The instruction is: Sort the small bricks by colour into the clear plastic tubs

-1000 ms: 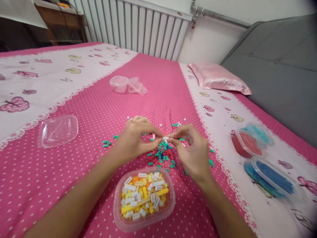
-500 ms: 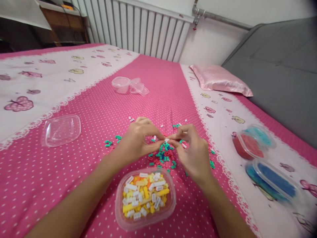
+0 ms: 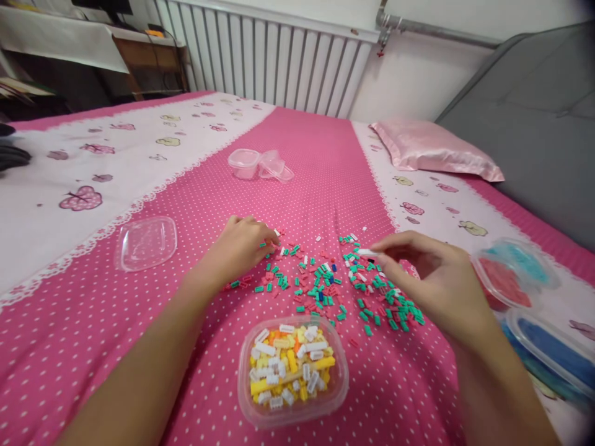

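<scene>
Small loose building bricks [image 3: 325,282], mostly green and red with a few white and blue, lie scattered on the pink bedspread. My right hand [image 3: 430,272], right of the middle, pinches a white building brick [image 3: 367,253] between thumb and fingers above the pile. At the pile's left edge, my left hand [image 3: 244,248] is lowered with curled fingers among the bricks; its fingertips are partly hidden, and I cannot make out what they hold. Closer to me sits an open clear tub [image 3: 246,409] filled with yellow, white and orange bricks.
A clear lid [image 3: 147,243] lies to the left. Farther back are empty-looking clear containers [image 3: 246,164]. At the right stand a tub of red pieces [image 3: 504,282] and a tub of blue pieces [image 3: 558,347]. A pink pillow [image 3: 432,148] rests near the grey headboard [image 3: 534,111].
My hands have moved apart from the middle, where both met at a white brick. The left went left and down to the bricks; the right moved right, carrying the white brick. The view shifted left.
</scene>
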The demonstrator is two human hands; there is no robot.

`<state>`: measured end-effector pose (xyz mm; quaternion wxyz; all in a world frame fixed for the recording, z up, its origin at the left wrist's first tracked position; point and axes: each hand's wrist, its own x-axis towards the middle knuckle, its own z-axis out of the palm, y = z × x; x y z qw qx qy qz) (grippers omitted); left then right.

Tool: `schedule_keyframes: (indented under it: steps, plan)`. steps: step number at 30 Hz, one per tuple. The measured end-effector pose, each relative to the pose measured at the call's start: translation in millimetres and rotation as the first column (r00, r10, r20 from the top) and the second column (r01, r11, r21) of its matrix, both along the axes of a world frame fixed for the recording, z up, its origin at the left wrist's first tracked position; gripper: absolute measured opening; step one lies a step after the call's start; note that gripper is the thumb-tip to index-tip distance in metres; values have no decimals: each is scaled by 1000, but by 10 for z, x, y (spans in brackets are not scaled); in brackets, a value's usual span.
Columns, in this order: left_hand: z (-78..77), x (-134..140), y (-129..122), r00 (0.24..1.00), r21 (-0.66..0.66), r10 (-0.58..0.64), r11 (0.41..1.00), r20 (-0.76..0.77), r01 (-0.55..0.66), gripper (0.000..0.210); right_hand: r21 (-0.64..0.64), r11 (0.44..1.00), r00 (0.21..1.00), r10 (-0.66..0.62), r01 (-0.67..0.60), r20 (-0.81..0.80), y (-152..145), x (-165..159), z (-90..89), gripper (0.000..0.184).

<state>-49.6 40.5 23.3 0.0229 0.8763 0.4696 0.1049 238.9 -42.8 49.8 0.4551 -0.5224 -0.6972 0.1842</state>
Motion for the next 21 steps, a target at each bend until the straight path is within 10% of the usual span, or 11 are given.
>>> schedule_keyframes:
  steps: [10, 21]
  plan:
    - [-188, 170, 43, 997, 28, 1, 1000, -75, 1, 26, -155, 988, 999, -9, 16, 44, 244, -12, -362, 26]
    - [-165, 60, 108, 998, -13, 68, 998, -9, -68, 24, -417, 810, 897, 442, -411, -26, -189, -562, -75, 7]
